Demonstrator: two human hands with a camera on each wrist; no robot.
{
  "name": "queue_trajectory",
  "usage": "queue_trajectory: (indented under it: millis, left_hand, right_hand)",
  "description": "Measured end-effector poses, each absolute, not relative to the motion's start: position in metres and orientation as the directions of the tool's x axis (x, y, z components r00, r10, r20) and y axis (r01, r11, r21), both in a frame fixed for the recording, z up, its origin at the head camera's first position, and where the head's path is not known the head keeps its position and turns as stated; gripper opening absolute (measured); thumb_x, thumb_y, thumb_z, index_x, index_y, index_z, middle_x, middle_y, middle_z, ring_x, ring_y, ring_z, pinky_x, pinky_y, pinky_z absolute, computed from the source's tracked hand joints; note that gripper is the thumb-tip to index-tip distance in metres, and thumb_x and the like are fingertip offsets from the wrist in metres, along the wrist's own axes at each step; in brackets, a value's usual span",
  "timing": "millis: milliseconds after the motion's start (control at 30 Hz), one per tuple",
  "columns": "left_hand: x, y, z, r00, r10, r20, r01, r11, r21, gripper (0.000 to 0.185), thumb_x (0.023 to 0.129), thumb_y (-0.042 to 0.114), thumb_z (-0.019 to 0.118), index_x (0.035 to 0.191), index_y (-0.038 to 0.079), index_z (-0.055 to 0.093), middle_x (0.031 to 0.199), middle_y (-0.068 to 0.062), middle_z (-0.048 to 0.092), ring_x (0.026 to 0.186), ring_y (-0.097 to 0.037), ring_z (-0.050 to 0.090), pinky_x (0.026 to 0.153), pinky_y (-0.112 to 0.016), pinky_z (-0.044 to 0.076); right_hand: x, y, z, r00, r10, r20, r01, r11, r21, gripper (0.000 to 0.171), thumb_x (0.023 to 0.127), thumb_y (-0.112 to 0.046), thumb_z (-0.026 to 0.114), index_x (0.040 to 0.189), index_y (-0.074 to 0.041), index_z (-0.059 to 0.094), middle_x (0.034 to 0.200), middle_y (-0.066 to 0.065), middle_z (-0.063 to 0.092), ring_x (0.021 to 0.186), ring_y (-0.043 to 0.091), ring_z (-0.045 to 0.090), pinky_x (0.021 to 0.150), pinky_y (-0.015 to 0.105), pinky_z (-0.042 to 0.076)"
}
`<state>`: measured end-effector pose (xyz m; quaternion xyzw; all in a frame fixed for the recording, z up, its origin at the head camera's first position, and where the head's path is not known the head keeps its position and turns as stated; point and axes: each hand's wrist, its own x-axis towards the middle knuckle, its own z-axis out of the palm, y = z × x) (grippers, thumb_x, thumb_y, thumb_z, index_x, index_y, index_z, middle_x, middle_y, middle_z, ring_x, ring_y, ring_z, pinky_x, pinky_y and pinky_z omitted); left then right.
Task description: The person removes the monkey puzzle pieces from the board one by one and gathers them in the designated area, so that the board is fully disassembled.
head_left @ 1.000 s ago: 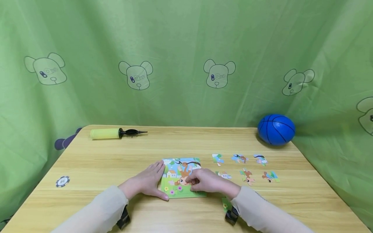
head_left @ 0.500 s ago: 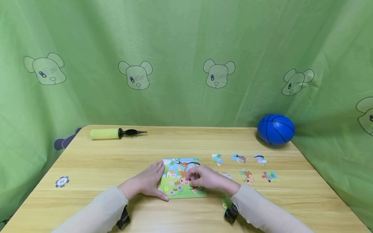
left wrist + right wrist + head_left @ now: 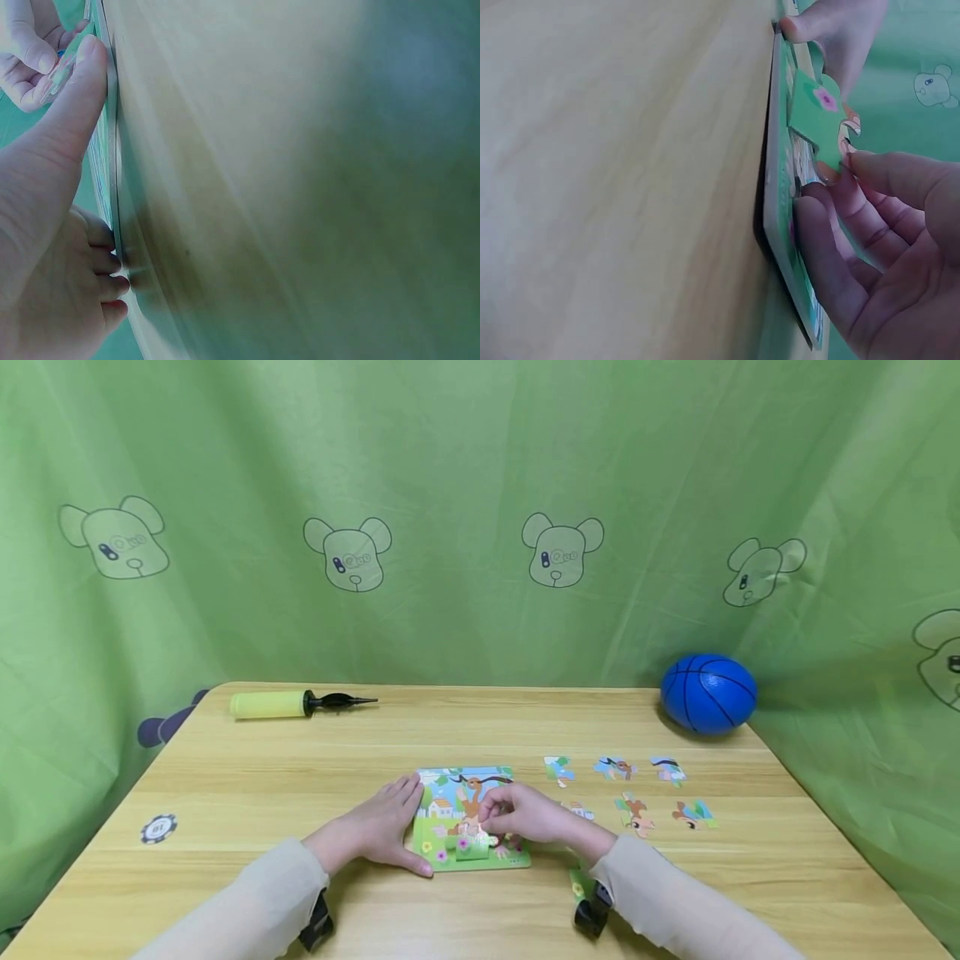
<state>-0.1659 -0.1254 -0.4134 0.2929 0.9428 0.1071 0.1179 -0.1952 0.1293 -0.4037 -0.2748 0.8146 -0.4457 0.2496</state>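
On the table lies a jigsaw puzzle board (image 3: 510,862) with a monkey picture. My left hand (image 3: 381,828) rests along its left side, fingers extended and thumb at the near left corner. Over the board's right half is my right hand (image 3: 528,815). Its thumb and finger pinch a green puzzle piece (image 3: 816,112) with a pink flower, which is tilted up from the board in the right wrist view. In the left wrist view, the left thumb (image 3: 79,101) lies along the board's edge. My right hand covers part of the picture.
Several loose puzzle pieces (image 3: 637,816) lie in rows right of the board; another green piece (image 3: 577,883) is partly behind the right wrist. A blue ball (image 3: 708,693) sits at the back right, a yellow hand pump (image 3: 270,704) at the back left, and a poker chip (image 3: 159,828) at the left.
The flower piece has tilted up from the board in my right hand's pinch. My right fingers have shifted slightly, showing more of the lower right picture. My left hand has stayed in place.
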Motion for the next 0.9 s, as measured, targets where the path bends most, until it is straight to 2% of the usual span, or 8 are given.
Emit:
queue_trajectory:
  millis: [333, 633, 900]
  left_hand:
    - [-0.167, -0.126, -0.414, -0.797, 0.583, -0.159, 0.534, 0.803, 0.266, 0.119, 0.066, 0.073, 0.059, 0.142, -0.01, 0.018, 0.148, -0.026, 0.01, 0.135, -0.037, 0.011, 0.109, -0.043, 0.013]
    - [-0.167, -0.126, -0.416, -0.799, 0.582, -0.151, 0.532, 0.801, 0.274, 0.12, 0.065, 0.073, 0.059, 0.141, -0.011, 0.017, 0.147, -0.027, 0.009, 0.135, -0.038, 0.011, 0.109, -0.043, 0.013]
    - [-0.167, -0.127, -0.416, -0.799, 0.582, -0.154, 0.53, 0.801, 0.277, 0.12, 0.066, 0.074, 0.058, 0.142, -0.01, 0.018, 0.148, -0.027, 0.009, 0.135, -0.038, 0.01, 0.109, -0.043, 0.013]
  right_hand:
    - [-0.193, 0.148, -0.399, -0.74, -0.652, -0.166, -0.159, 0.409, -0.899, 0.009, 0.087, -0.009, 0.063, 0.088, 0.0, 0.06, 0.075, 0.009, 0.058, 0.065, 0.02, 0.058, 0.056, 0.035, 0.055]
    - [-0.195, 0.194, -0.389, -0.754, -0.637, -0.162, -0.185, 0.443, -0.877, 0.012, 0.088, -0.011, 0.061, 0.088, 0.001, 0.06, 0.073, 0.007, 0.056, 0.064, 0.018, 0.054, 0.054, 0.031, 0.052]
    - [-0.198, 0.247, -0.385, -0.719, -0.659, -0.221, -0.134, 0.444, -0.886, 0.013, 0.089, -0.008, 0.058, 0.09, 0.005, 0.058, 0.077, 0.01, 0.058, 0.062, 0.015, 0.054, 0.054, 0.025, 0.049]
